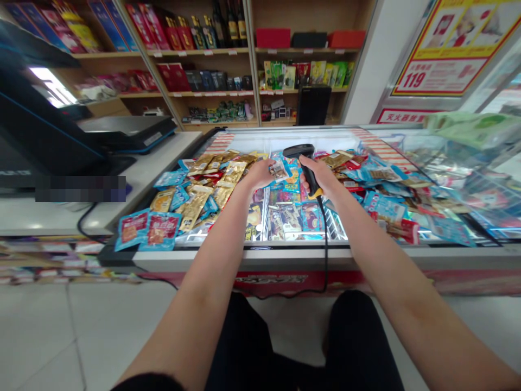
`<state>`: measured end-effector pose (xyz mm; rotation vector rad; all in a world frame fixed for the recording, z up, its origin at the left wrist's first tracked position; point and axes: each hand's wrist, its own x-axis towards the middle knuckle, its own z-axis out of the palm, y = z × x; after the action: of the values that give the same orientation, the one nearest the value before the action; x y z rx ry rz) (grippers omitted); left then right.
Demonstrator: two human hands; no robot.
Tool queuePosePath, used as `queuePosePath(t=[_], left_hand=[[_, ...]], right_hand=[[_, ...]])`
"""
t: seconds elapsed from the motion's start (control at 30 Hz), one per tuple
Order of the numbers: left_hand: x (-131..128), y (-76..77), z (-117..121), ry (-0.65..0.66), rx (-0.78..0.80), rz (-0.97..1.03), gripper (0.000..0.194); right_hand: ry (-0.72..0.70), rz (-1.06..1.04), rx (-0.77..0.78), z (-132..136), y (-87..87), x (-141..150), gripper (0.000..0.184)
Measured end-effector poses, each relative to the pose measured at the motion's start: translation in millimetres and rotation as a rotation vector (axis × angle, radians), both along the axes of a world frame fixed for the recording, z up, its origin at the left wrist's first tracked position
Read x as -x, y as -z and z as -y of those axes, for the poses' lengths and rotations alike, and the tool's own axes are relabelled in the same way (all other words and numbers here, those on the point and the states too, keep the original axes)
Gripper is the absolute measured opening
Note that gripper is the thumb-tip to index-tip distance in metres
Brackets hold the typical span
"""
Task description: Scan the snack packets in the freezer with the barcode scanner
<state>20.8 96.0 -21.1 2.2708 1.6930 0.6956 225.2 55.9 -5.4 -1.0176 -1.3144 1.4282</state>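
Right hand (321,176) closed around the grip of a black handheld barcode scanner (306,165), yellow near the base, head raised above the freezer. Left hand (259,175) just beside it, palm down, fingers spread forward, a small snack packet (278,171) at the fingertips; firm grip or mere touch, cannot tell. Both hands above a heap of foil snack packets (207,190), gold and blue, piled in a chest freezer (260,254). Scanner cable (325,244) hanging down over the freezer front. Worktop (158,163) to the left of the freezer, black cash register screen (40,125) on it. Wooden shelves (211,54) of bottles and gift boxes behind.
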Motion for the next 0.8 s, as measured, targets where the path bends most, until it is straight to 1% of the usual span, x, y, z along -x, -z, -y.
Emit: queuePosePath(t=[0.07, 0.17, 0.3, 0.4, 0.57, 0.67, 0.8], left_hand=[[1, 0.2, 1, -0.007, -0.008, -0.045, 0.045], [2, 1.4, 1, -0.052, -0.056, -0.058, 0.05], [4, 1.7, -6, -0.114, -0.132, 0.075, 0.045], [6, 2.6, -12, -0.143, -0.154, 0.166, 0.041], [7, 4.5, -16, -0.169, -0.168, 0.219, 0.036], [7, 3.6, -16, -0.188, -0.172, 0.244, 0.031], [8, 1.9, -15, -0.2, -0.187, 0.267, 0.028]], right_hand=[[-0.003, -0.006, 0.0, 0, 0.0, -1, 0.03], [0.001, -0.017, -0.006, 1, -1.1, -2, 0.033], [0.006, -0.025, -0.021, 3, -4.0, -3, 0.036], [0.007, -0.03, -0.028, 4, -5.5, -3, 0.035], [-0.032, -0.025, -0.024, 3, -4.7, -4, 0.034], [-0.055, -0.011, -0.007, 3, -4.0, -4, 0.035], [-0.071, 0.011, 0.001, 5, -3.9, -5, 0.036]])
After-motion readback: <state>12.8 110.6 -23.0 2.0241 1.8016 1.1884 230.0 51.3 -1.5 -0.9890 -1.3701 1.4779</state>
